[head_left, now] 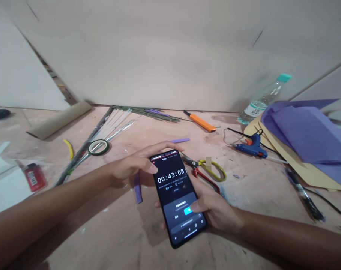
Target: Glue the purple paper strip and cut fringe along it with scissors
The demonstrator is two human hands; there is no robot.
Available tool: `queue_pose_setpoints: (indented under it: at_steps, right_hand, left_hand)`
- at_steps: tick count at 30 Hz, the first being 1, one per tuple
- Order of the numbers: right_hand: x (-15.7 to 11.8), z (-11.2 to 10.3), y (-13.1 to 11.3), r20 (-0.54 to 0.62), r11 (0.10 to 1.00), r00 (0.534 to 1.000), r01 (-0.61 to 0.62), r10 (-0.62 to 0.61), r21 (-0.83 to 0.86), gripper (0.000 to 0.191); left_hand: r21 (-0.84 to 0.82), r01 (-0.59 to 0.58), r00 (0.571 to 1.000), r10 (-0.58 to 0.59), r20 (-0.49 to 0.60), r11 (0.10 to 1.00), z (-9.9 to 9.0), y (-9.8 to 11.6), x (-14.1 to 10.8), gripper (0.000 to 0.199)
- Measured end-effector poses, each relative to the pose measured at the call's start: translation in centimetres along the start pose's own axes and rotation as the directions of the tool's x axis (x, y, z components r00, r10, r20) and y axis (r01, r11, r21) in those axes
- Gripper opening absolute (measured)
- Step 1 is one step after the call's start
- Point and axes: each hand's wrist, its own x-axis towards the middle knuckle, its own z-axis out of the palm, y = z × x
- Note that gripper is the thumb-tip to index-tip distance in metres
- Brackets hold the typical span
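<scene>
A black smartphone [174, 187] is held tilted above the table, its lit screen showing a timer at 00:43:08. My left hand [136, 161] grips its upper left edge, thumb on the front and fingers behind the top. Around the lower right side wraps my right hand [212, 204], with the thumb over a blue on-screen button and fingertips showing past the left edge. Just beyond the phone lie scissors [217, 170] with yellow and red handles, partly hidden by it. Purple strips [138, 189] lie beside and behind my left hand.
Along the back are a cardboard tube [60, 120], green stems [153, 112], an orange utility knife [201, 122] and a water bottle [263, 99]. At right lie a blue glue gun [251, 146], purple paper [299, 131] and a black marker [305, 195]. Tape [98, 147] and a red bottle [35, 177] sit left.
</scene>
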Motion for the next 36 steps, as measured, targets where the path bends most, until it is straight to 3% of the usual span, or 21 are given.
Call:
queue_pose_setpoints:
  at_steps: [4,10,14,16,19,28,33,36]
  right_hand:
    - [0.0,0.0,-0.1,0.002,1.000,1.000,-0.019,0.019,-0.012,0.086]
    - [-0.5,-0.5,0.9,0.018,0.997,0.998,0.068,-0.068,0.022,0.093]
    - [-1.3,0.0,1.4,-0.075,0.990,0.987,0.141,-0.142,-0.014,0.084]
    - [-1.7,0.4,1.5,-0.109,0.987,0.981,0.158,-0.158,-0.005,0.079]
    - [-2.1,0.8,1.6,-0.118,0.984,0.977,0.180,-0.178,0.008,0.073]
    - [-1.7,0.3,1.8,-0.213,0.981,0.960,0.160,-0.181,-0.110,0.058]
    - [-1.8,0.0,2.1,-0.223,0.979,0.958,0.153,-0.179,-0.133,0.057]
    - [-1.8,0.1,2.2,-0.259,0.984,0.952,0.137,-0.162,-0.109,0.058]
  left_hand:
    - [-0.024,-0.016,1.000,0.015,-0.023,1.000,0.1,-0.4,0.3,0.066]
    - [0.267,-0.163,0.972,0.201,-0.121,0.950,-0.2,-0.9,0.8,0.069]
    - [0.287,-0.221,0.937,0.285,-0.201,0.932,1.1,-2.1,0.6,0.066]
    - [0.233,-0.203,0.938,0.258,-0.233,0.951,2.1,-2.6,0.3,0.062]
    - [0.175,-0.179,0.946,0.218,-0.238,0.968,3.1,-3.1,0.0,0.061]
    - [0.231,-0.309,0.929,0.345,-0.136,0.922,2.9,-3.2,0.5,0.051]
    - [0.406,-0.301,0.894,0.403,-0.194,0.863,2.6,-3.3,0.4,0.045]
    - [0.344,-0.321,0.898,0.399,-0.187,0.882,2.8,-3.4,0.4,0.046]
